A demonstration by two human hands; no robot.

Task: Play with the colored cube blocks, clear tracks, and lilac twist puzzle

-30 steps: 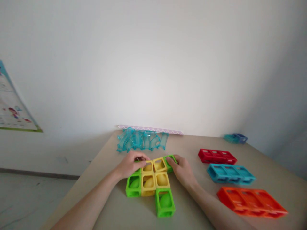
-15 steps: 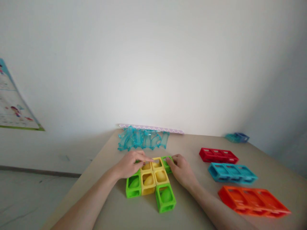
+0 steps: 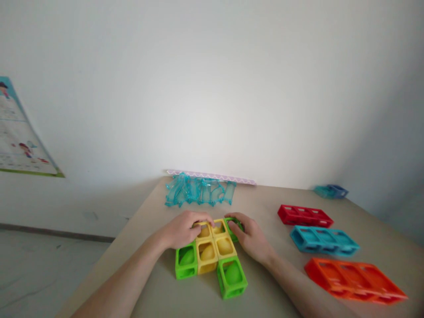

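A flat cluster of hollow cube blocks lies on the beige table (image 3: 265,203): yellow cubes (image 3: 207,254) in the middle, a green cube (image 3: 186,263) at the near left and another green cube (image 3: 232,277) at the near right. My left hand (image 3: 183,229) curls over the far left of the cluster, its fingers closed on the far blocks there. My right hand (image 3: 251,238) grips a green cube (image 3: 233,223) at the far right corner, pressed against the yellow ones.
A pile of clear teal pieces (image 3: 198,194) lies at the table's far edge before a pink patterned strip (image 3: 212,176). To the right lie a red frame (image 3: 304,215), a teal frame (image 3: 323,240) and an orange frame (image 3: 354,286). Small blue blocks (image 3: 331,191) sit far right.
Both hands stayed on the far blocks and closed in slightly. The cluster turned a little, and the near right green cube swung rightwards.
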